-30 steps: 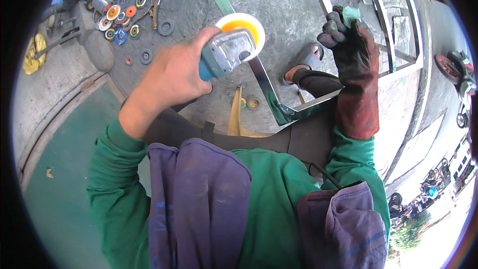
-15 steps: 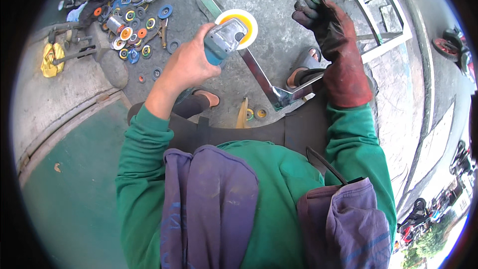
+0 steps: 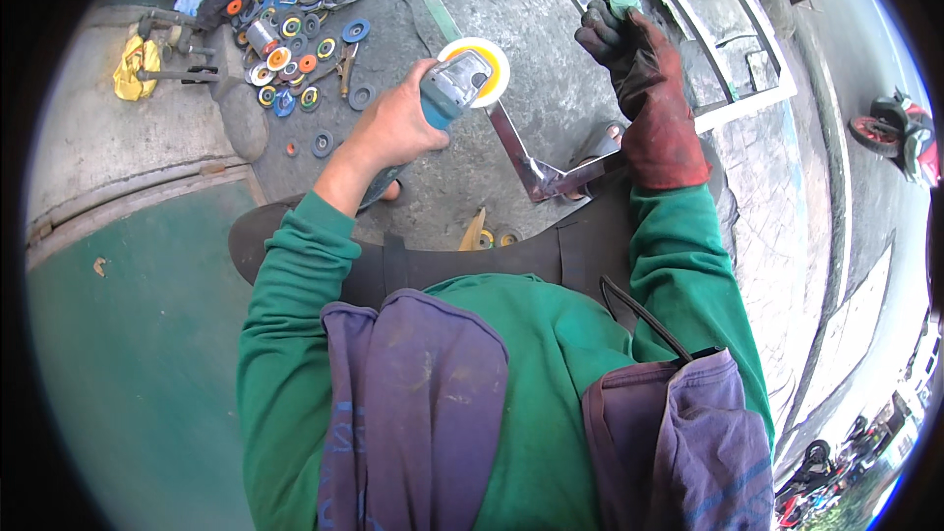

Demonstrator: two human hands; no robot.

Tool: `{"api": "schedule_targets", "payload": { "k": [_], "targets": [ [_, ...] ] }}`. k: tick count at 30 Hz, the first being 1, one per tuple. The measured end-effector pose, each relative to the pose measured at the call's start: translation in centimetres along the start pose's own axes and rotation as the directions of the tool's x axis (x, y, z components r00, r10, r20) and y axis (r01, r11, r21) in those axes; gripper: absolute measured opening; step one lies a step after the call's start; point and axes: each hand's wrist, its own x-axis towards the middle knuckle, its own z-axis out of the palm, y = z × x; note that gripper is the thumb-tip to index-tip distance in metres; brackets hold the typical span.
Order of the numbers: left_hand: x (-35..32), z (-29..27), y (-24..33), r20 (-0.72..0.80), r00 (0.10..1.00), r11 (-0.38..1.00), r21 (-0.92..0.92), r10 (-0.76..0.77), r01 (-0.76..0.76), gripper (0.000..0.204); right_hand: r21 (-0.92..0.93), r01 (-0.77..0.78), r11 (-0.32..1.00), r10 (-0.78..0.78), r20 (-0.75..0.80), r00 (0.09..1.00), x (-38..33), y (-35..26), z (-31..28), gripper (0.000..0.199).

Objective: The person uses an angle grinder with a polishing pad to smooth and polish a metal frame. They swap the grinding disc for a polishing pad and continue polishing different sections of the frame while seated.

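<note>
My bare left hand is closed around the body of an angle grinder with a teal housing and grey metal head. Its round disc, yellow with a white rim, faces away from me. My right hand wears a dark red leather glove and grips a small green lump between thumb and fingers. Below and between my hands is a metal frame with a shiny corner. The grinder's disc overlaps one of its bars in view; whether they touch I cannot tell.
Many grinding discs lie scattered on the floor at the far left, near a yellow cloth. A green panel fills the near left. White metal bars extend at the far right. A red motorcycle stands beyond.
The view has shifted, so the discs and yellow cloth sit further right in the picture. Both hands keep their grips, the grinder and green lump held much as before.
</note>
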Motion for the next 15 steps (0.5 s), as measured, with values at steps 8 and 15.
{"api": "schedule_targets", "payload": {
  "k": [8, 15],
  "targets": [
    [-2.5, 1.4, 2.6, 0.361, 0.929, 0.990, 0.071, 0.088, -0.122, 0.097, 0.051, -0.029, 0.998, 0.030, -0.022, 0.999, 0.4, -0.1, -0.1, 0.046],
    [2.4, -1.6, -1.9, 0.076, 0.997, 0.998, 0.056, 0.013, -0.017, 0.099, 0.153, -0.032, 0.988, 0.020, 0.079, 0.997, 1.0, 0.2, -1.5, 0.045]
  ]
}}
